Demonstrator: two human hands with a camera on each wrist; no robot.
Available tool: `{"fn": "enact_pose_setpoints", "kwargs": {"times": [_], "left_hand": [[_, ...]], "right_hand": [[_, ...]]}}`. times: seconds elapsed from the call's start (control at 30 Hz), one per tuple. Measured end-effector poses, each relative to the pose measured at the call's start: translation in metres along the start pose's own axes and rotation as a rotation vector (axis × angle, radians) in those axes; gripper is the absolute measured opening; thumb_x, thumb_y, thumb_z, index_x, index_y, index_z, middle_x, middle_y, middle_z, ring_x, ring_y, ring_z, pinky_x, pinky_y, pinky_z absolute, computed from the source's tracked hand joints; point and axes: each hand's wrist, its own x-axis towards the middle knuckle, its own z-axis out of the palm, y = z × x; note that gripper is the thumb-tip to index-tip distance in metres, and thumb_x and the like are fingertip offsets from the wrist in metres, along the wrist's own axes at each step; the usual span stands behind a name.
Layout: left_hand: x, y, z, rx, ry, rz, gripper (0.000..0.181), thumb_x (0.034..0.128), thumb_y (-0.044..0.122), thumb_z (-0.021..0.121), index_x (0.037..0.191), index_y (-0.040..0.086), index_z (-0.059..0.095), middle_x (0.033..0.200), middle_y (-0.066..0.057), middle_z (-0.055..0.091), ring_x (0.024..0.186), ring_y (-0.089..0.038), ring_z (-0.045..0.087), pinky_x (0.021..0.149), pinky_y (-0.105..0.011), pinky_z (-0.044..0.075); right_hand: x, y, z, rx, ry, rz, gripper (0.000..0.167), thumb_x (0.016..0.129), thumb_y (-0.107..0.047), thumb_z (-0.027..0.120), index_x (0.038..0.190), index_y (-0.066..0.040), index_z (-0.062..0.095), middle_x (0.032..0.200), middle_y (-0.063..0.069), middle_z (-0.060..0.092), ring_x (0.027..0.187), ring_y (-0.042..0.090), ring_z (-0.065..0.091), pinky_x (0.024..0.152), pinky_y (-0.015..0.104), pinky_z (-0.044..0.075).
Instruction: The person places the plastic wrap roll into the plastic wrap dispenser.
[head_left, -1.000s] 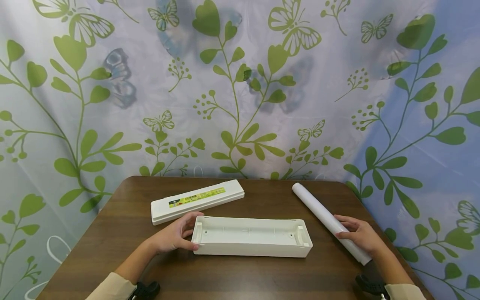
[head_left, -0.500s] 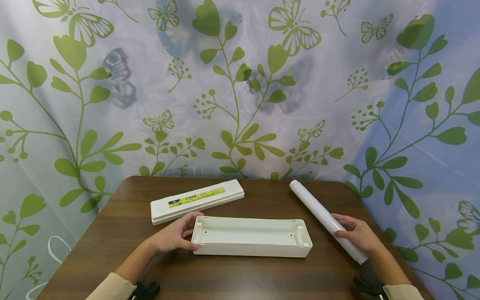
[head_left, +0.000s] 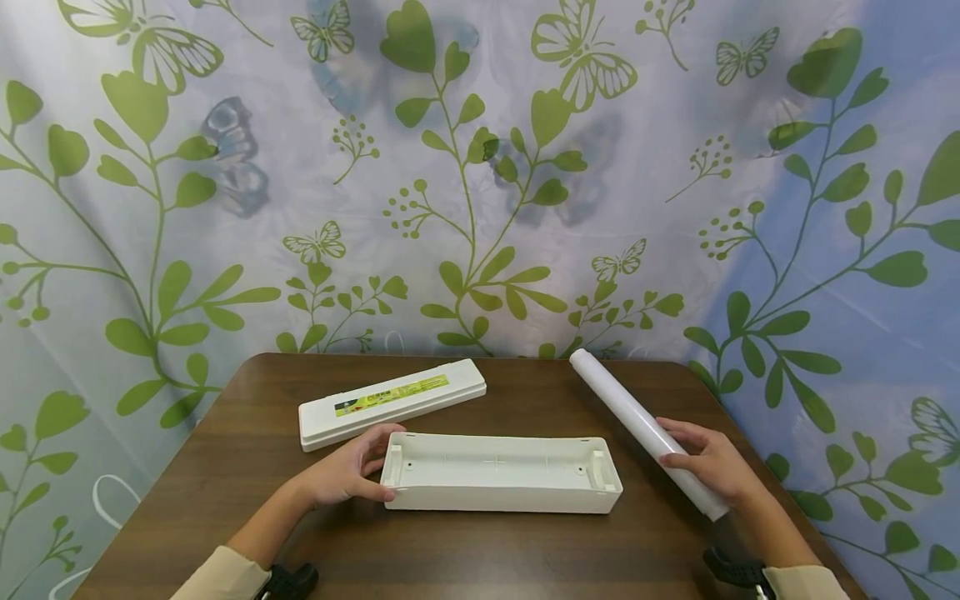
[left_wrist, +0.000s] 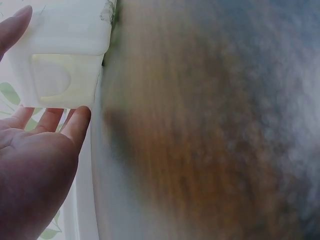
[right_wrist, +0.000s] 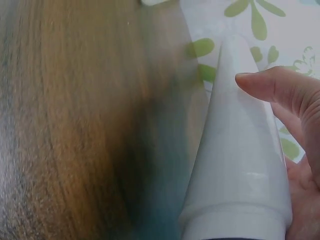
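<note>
An open white plastic box (head_left: 501, 497), long and narrow, lies in front of me in the head view with its hollow facing up. My left hand (head_left: 347, 468) grips its left end, thumb at the front corner and fingers behind. In the left wrist view the fingertips touch the end wall of the box (left_wrist: 65, 80). On the right, my right hand (head_left: 705, 462) holds a glossy white roll of plastic wrap (head_left: 622, 402) slantwise near its lower end. The thumb lies across the roll (right_wrist: 240, 150) in the right wrist view. The box's lid (head_left: 393, 402) sits behind, apart from both hands.
The lid carries a yellow-green label and lies at a slant just behind the box's left end. The brown wooden table (head_left: 480, 567) ends at a patterned curtain (head_left: 480, 183) at the back. A white cord loop (head_left: 105, 504) hangs at the left.
My right hand has shifted a little left and away from me, carrying the roll of plastic wrap with it. The left hand and the box hold their place; the head view has turned slightly.
</note>
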Motion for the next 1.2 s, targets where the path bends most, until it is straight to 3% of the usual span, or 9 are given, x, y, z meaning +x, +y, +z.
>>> {"fn": "enact_pose_setpoints", "kwargs": {"times": [0.37, 0.93, 1.2], "left_hand": [[0.0, -0.001, -0.001, -0.009, -0.006, -0.002, 0.089, 0.0828, 0.003, 0.083, 0.152, 0.003, 0.026, 0.153, -0.029, 0.037, 0.144, -0.048, 0.034, 0.105, -0.025, 0.049], [0.0, -0.001, -0.001, 0.017, -0.006, 0.006, 0.089, 0.0825, 0.004, 0.083, 0.152, 0.003, 0.027, 0.15, -0.03, 0.038, 0.142, -0.049, 0.035, 0.106, -0.021, 0.047], [0.0, 0.001, -0.001, 0.027, 0.001, -0.002, 0.09, 0.0821, 0.005, 0.084, 0.152, 0.003, 0.027, 0.151, -0.03, 0.038, 0.142, -0.048, 0.036, 0.106, -0.02, 0.046]], "right_hand": [[0.004, -0.02, -0.002, 0.009, -0.005, -0.053, 0.065, 0.087, -0.02, 0.082, 0.145, -0.006, 0.057, 0.135, 0.026, 0.064, 0.105, 0.028, 0.067, 0.072, 0.03, 0.052], [0.003, -0.052, 0.0, 0.081, -0.032, -0.129, 0.066, 0.087, -0.019, 0.083, 0.146, -0.008, 0.057, 0.134, 0.024, 0.065, 0.098, 0.015, 0.068, 0.069, 0.031, 0.054], [0.001, -0.069, 0.003, 0.121, -0.07, -0.173, 0.065, 0.086, -0.019, 0.083, 0.146, -0.009, 0.057, 0.135, 0.023, 0.065, 0.098, 0.019, 0.07, 0.069, 0.032, 0.055]]}}
